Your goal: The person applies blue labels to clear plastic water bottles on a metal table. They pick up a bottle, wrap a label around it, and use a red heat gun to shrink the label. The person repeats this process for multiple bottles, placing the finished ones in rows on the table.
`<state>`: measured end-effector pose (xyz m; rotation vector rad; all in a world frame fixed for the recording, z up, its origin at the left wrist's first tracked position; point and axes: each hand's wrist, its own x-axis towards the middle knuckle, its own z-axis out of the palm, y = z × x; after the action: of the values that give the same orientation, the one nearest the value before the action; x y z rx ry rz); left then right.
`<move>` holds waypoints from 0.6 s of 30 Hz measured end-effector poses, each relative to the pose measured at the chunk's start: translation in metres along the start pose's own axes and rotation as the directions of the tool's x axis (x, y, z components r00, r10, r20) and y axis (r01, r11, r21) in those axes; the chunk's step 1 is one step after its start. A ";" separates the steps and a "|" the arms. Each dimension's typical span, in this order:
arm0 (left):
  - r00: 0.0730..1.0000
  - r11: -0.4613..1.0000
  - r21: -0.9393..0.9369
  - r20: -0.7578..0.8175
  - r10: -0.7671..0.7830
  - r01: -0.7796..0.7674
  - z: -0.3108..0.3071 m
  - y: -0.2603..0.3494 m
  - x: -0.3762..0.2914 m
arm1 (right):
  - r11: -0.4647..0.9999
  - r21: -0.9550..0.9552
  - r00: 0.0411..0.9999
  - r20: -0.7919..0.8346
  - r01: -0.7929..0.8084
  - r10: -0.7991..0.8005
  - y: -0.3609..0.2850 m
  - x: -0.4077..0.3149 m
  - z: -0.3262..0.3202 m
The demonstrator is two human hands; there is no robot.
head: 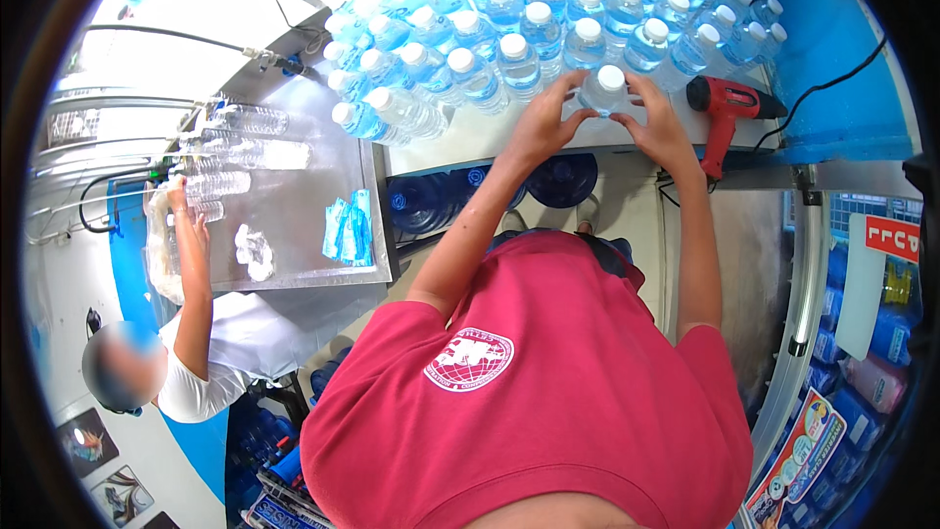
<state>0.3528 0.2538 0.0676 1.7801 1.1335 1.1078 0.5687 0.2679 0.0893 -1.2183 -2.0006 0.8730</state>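
A clear plastic water bottle [604, 93] with a white cap stands near the front edge of the white counter [477, 134]. Around its sides are the fingers of my left hand [547, 121] and my right hand [653, 121], with a blue label low between the fingertips. Many filled, capped bottles [542, 29] with blue labels stand in rows just behind. One capped bottle at the front left [407, 112] shows no clear blue label. To the right of my right hand, a red heat gun [727, 114] lies on the counter.
At the left, a co-worker [213, 360] reaches over a steel table [308, 264] holding empty bottles [253, 154], blue label sleeves [349, 229] and crumpled clear plastic [254, 253]. Large blue water jugs [562, 180] are under the counter. A black cord [830, 92] runs up the blue wall.
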 end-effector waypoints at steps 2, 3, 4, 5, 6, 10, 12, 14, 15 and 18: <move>0.995 0.995 -0.026 0.007 -0.100 0.100 0.006 -0.006 -0.003 | 1.000 0.008 0.999 -0.032 0.025 -0.025 0.009 -0.004 0.006; 0.997 0.999 0.036 -0.064 0.034 -0.032 0.009 -0.004 -0.005 | 0.997 0.024 0.996 -0.049 0.074 -0.073 0.013 -0.004 0.010; 0.987 0.987 0.121 -0.108 0.123 -0.109 0.009 0.000 -0.008 | 0.997 0.036 0.996 -0.066 0.065 -0.062 0.015 -0.007 0.013; 0.975 0.962 0.230 -0.124 0.182 -0.150 0.002 0.005 -0.010 | 0.997 0.069 0.997 -0.068 0.044 -0.039 0.016 -0.008 0.015; 0.967 0.941 0.299 -0.148 0.208 -0.156 -0.005 0.013 -0.017 | 0.995 0.082 0.994 -0.096 0.055 -0.047 0.015 -0.007 0.019; 0.946 0.922 0.379 -0.320 0.050 0.079 -0.055 0.042 -0.094 | 0.997 0.040 0.990 -0.127 -0.063 0.068 0.011 -0.006 0.028; 0.816 0.878 0.358 -0.575 -0.060 0.317 -0.101 0.030 -0.144 | 0.997 0.036 0.987 -0.142 -0.070 0.074 0.004 -0.007 0.028; 0.652 0.693 0.434 -0.755 -0.068 0.576 -0.159 0.000 -0.192 | 0.998 0.010 0.978 -0.197 -0.065 0.066 -0.008 -0.012 0.024; 0.610 0.484 0.491 -0.783 -0.117 0.724 -0.188 -0.013 -0.221 | 0.998 -0.018 0.970 -0.237 -0.061 0.055 -0.016 -0.017 0.020; 0.451 0.147 0.438 -0.889 -0.078 0.887 -0.220 -0.059 -0.286 | 0.998 -0.068 0.934 -0.356 0.018 -0.041 -0.044 -0.025 0.005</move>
<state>0.0642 0.0357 0.0147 1.1512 3.1665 0.5848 0.5522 0.2284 0.1166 -1.2763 -1.7562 0.5295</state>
